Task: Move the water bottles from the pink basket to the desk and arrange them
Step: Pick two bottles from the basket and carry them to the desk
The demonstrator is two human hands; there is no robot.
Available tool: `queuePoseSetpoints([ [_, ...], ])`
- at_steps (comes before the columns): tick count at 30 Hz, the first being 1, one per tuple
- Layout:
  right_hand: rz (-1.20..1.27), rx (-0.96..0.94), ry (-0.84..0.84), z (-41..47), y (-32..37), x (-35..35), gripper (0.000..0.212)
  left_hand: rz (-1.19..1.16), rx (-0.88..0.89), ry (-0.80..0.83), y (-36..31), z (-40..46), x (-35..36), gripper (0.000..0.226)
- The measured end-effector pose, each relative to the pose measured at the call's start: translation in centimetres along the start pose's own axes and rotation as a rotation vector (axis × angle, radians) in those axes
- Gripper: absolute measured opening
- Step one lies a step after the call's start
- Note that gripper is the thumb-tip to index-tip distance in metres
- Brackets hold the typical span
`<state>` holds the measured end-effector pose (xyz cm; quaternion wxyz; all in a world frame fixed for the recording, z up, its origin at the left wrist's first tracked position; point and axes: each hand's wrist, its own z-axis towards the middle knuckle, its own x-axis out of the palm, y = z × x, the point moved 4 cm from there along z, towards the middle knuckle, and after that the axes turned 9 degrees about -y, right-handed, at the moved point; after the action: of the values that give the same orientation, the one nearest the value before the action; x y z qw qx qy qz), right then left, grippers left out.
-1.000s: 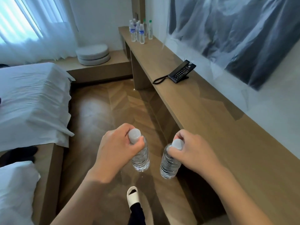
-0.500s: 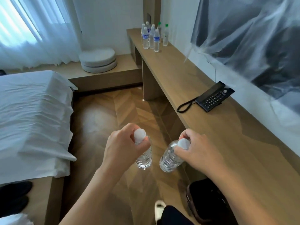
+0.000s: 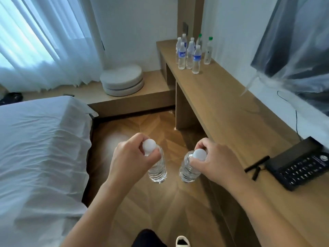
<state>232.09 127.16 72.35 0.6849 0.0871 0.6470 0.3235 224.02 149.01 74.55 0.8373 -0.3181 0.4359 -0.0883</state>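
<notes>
- Closer now than half a second ago: bottle cluster (image 3: 191,54) on the desk (image 3: 219,104) looms larger at 12 o'clock; black telephone (image 3: 299,166) has slid to 3 o'clock.
- Left hand (image 3: 130,161) grasps the neck of one clear water bottle (image 3: 158,170), white cap up, body hanging over the wood floor (image 3: 160,202).
- Right hand (image 3: 217,163) pinches the neck of a second clear bottle (image 3: 187,171), tilted slightly, just beside the desk edge.
- Held bottles near each other, not touching.
- Bed (image 3: 41,148) at 9 o'clock; round cushions (image 3: 122,81) and curtain (image 3: 44,41) at 11 o'clock.
</notes>
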Motion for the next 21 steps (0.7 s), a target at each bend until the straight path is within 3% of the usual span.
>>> queuePoseSetpoints([
  [21, 0.071, 0.191, -0.113, 44.7, 5.7, 14.8, 0.029, -0.069, 0.094, 0.123, 16.5, 46.3, 13.9, 0.025],
])
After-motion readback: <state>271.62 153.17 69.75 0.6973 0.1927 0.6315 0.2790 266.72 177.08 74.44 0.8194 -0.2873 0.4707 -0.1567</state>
